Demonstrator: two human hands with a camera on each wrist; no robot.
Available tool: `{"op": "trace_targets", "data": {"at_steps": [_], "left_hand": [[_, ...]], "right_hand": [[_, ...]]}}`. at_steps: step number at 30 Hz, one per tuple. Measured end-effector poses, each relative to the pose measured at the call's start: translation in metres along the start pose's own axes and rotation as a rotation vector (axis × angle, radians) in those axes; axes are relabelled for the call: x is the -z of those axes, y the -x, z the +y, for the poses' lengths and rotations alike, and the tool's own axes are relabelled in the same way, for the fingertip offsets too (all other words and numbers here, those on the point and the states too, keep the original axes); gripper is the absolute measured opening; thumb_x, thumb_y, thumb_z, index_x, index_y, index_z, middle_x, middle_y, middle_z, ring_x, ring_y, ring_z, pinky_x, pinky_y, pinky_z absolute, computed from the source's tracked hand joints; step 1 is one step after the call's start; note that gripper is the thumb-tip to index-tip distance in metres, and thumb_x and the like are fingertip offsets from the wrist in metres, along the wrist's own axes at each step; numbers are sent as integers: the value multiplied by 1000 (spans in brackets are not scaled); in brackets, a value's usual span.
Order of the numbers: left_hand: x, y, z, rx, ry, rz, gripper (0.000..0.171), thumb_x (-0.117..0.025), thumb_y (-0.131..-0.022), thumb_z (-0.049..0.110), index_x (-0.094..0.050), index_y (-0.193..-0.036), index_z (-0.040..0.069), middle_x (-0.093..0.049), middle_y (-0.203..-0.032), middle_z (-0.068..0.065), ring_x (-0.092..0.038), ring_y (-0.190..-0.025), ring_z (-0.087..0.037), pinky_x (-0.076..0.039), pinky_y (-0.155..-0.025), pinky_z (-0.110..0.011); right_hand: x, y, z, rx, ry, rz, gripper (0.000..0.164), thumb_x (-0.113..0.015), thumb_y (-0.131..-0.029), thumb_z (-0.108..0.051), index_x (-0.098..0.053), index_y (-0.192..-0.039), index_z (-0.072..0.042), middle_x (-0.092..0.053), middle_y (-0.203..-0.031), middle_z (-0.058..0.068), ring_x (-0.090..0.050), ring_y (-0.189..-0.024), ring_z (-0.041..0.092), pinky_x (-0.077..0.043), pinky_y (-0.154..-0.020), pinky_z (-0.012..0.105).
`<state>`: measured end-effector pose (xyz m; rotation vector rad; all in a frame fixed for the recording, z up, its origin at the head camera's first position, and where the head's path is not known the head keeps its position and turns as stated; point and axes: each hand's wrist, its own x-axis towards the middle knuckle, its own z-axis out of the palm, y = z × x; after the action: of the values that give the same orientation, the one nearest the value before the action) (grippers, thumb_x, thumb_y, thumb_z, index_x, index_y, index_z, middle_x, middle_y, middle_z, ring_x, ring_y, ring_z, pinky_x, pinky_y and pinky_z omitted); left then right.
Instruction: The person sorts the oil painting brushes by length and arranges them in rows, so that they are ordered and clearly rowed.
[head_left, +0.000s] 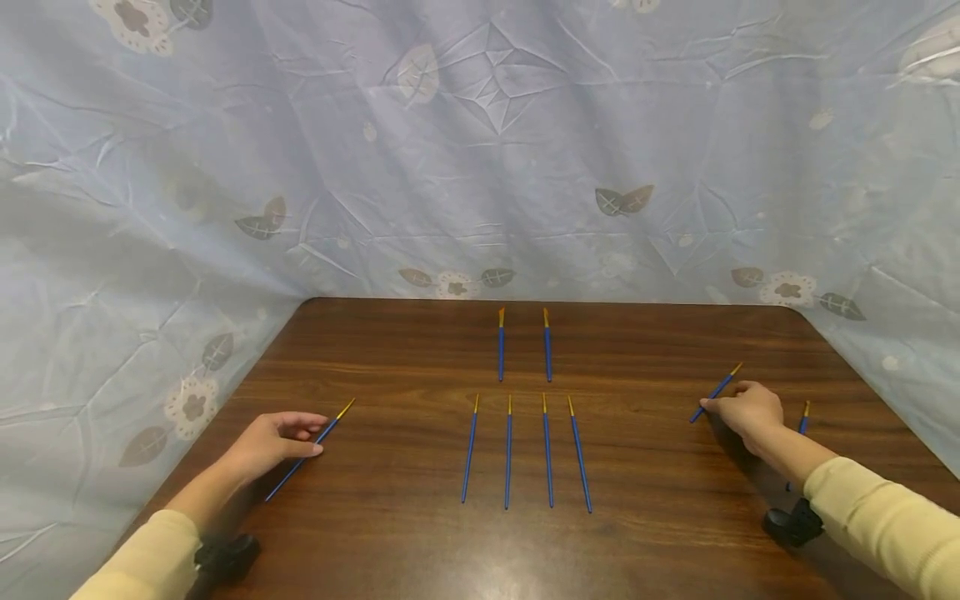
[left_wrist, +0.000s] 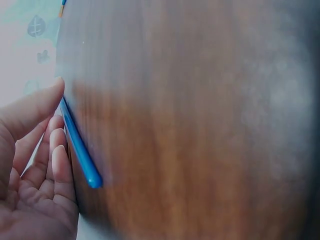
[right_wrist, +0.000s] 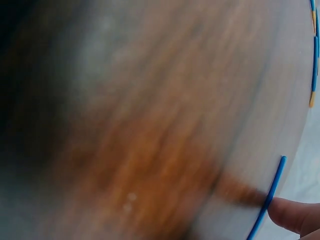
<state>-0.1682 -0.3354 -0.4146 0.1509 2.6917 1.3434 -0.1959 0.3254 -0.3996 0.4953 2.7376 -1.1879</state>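
A paintbrush (head_left: 291, 472) with a thin blue handle and yellow tip slants between the thumb and fingers of my left hand (head_left: 273, 446), at the left of the table. In the left wrist view its blue handle (left_wrist: 80, 150) runs down from the thumb tip, past the curled fingers. Over on the right, my right hand (head_left: 750, 411) pinches another blue paintbrush (head_left: 722, 387) by its handle, yellow tip pointing away. The right wrist view has the thumb (right_wrist: 287, 212) against that handle (right_wrist: 272, 187); the other fingers are mostly out of frame.
On the brown wooden table (head_left: 390, 550), several paintbrushes (head_left: 509, 450) stand in a front row, with two more (head_left: 501, 350) behind them. Another paintbrush (head_left: 804, 419) lies partly hidden by the right forearm. A patterned cloth (head_left: 480, 167) hangs behind the table and at both sides.
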Motion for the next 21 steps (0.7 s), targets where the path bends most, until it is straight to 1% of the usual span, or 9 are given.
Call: {"op": "trace_targets", "data": {"at_steps": [4,8,12,13,16,21], "left_hand": [[-1,0,0,-2,-14,9,49,-81,-79,19,-66,-121,-2,-65,-117,-17,-58,-100,-25,-51,-77,-23],[-1,1,0,-7,-21,12,47,-81,-80,18,-66,-120,-2,-66,-116,-16,-59,-99,-24,-51,-77,-22],[-2,1,-1,-14,-14,20,44,-80,-80,15,-67,-118,-3,-68,-113,-16,-61,-97,-22,-52,-76,-22],[-2,0,0,-6,-4,28,44,-81,-80,15,-68,-117,-3,-68,-112,-16,-61,-96,-21,-52,-76,-21],[-2,0,-1,-9,-3,30,43,-80,-80,14,-67,-117,-4,-68,-112,-16,-62,-96,-20,-52,-76,-21],[-3,0,0,11,0,42,41,-79,-80,13,-68,-116,-4,-69,-111,-16,-62,-96,-20,-52,-76,-20]], "right_hand": [[1,0,1,11,-12,-14,80,-63,-93,-26,-18,-143,18,-16,-146,42,-15,-131,61,-24,-106,65],[2,1,1,20,-40,-41,78,-60,-94,-21,-15,-145,16,-15,-148,40,-13,-132,61,-20,-107,65],[1,1,2,21,-44,-58,72,-58,-94,-19,-18,-146,14,-17,-148,39,-15,-131,61,-21,-106,66],[1,1,2,21,-42,-61,71,-57,-94,-18,-19,-146,13,-17,-147,39,-15,-131,61,-21,-105,67],[1,0,3,24,-36,-59,68,-55,-95,-17,-22,-146,11,-18,-147,40,-16,-129,62,-23,-103,69],[1,0,2,31,-29,-56,64,-54,-95,-15,-26,-146,9,-16,-147,41,-16,-129,62,-25,-101,70]]}}
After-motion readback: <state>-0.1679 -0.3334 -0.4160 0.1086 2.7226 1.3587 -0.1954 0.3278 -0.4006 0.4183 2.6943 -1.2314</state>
